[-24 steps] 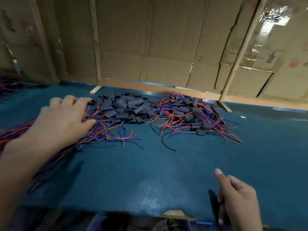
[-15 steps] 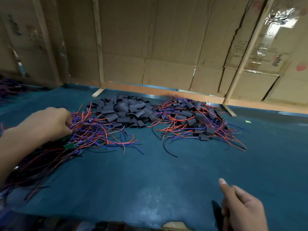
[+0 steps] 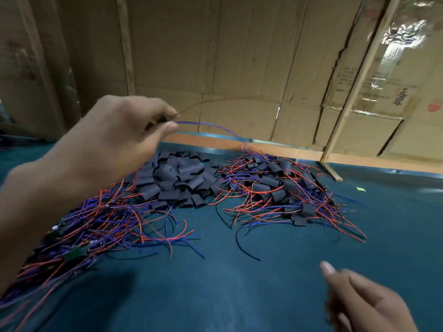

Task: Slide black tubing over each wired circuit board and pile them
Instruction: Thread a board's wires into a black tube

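My left hand (image 3: pixel 115 137) is raised above the table and pinches a small wired circuit board (image 3: pixel 164 119) between thumb and fingers; its red and blue wires trail to the right in the air. Below it lies a heap of bare wired boards (image 3: pixel 96 226) with red and blue wires. A pile of short black tubing pieces (image 3: pixel 177 178) sits behind that heap. To the right is the pile of boards sleeved in tubing (image 3: pixel 282 195). My right hand (image 3: pixel 359 303) hovers low at the bottom right, fingers relaxed, holding nothing.
The blue felt table top (image 3: pixel 239 283) runs to a wooden rail at the back. Cardboard walls (image 3: pixel 239 56) and slanted wooden battens (image 3: pixel 357 82) close off the far side. A tiny green scrap (image 3: pixel 360 189) lies at the right.
My left hand reached into the bare-board heap, closed on one board and lifted it up and to the right, wires trailing. My right hand stayed low near the front edge.
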`<move>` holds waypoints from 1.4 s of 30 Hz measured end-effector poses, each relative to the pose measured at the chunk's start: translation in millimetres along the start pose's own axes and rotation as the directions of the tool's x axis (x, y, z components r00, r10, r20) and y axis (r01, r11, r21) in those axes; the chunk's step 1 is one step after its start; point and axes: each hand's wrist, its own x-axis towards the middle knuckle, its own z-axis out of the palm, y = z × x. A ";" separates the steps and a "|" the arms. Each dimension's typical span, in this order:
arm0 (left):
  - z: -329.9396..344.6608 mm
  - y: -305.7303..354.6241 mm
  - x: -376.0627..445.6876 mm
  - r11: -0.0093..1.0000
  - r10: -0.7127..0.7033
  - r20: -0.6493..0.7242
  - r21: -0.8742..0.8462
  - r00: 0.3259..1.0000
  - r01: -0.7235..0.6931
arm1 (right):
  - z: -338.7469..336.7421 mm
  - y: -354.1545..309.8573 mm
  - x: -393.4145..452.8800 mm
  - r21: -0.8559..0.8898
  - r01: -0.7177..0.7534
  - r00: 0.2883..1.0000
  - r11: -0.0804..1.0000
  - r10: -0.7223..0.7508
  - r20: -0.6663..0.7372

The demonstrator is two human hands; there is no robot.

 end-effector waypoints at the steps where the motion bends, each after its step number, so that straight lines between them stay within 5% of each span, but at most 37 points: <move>1: 9.0 11.8 10.2 0.977 -0.061 0.001 -0.203 0.998 0.060 | 7.8 -20.5 9.9 0.046 0.043 0.997 0.998 -0.046 0.067; 3: 35.1 31.0 23.0 0.725 -0.236 0.153 -0.630 0.960 0.279 | 26.9 -51.6 34.9 0.041 0.173 0.966 0.984 -0.178 0.189; 5: 68.9 39.4 24.5 0.284 -0.360 0.384 -0.823 0.850 0.492 | 58.6 -66.1 66.0 -0.028 0.307 0.925 0.951 -0.291 0.244; 8: 117.2 31.0 8.5 -0.299 -0.404 0.664 -0.746 0.629 0.595 | 126.6 -48.2 117.2 -0.161 0.269 0.925 0.950 -0.208 0.318; 10: 142.0 20.2 -11.3 -0.548 -0.374 0.759 -0.644 0.533 0.534 | 169.0 -23.1 141.4 -0.347 0.301 0.909 0.888 -0.158 0.386; 12: 159.4 10.4 -33.2 -0.693 -0.365 0.779 -0.593 0.509 0.411 | 197.4 -3.5 153.2 -0.469 0.395 0.883 0.790 -0.186 0.430; 15: 173.1 1.5 -56.3 -0.762 -0.417 0.749 -0.597 0.515 0.251 | 217.4 5.7 164.5 -0.531 0.479 0.861 0.699 -0.257 0.439; 18: 175.4 2.9 -62.2 -0.731 -0.456 0.719 -0.639 0.525 0.239 | 226.7 6.3 175.2 -0.625 0.485 0.857 0.611 -0.192 0.478; 21: 171.2 6.9 -59.3 -0.749 -0.440 0.714 -0.626 0.544 0.216 | 226.3 -0.4 178.1 -0.616 0.414 0.884 0.671 -0.134 0.448; 26: 161.6 5.7 -56.9 -0.736 -0.446 0.634 -0.661 0.632 0.145 | 175.4 -11.3 168.6 -0.469 0.431 0.899 0.771 -0.319 0.301; 31: 154.1 4.7 -52.1 -0.710 -0.540 0.521 -0.704 0.661 -0.025 | 116.6 19.1 120.1 -0.085 0.614 0.778 0.785 -0.583 0.233; 35: 145.0 1.3 -49.5 -0.710 -0.578 0.469 -0.692 0.668 -0.128 | 107.7 30.8 114.0 -0.045 0.660 0.724 0.750 -0.620 0.303; 42: 131.2 -4.3 -53.1 -0.698 -0.612 0.390 -0.675 0.688 -0.238 | 126.6 30.4 99.2 0.207 0.444 0.783 0.872 -0.490 0.384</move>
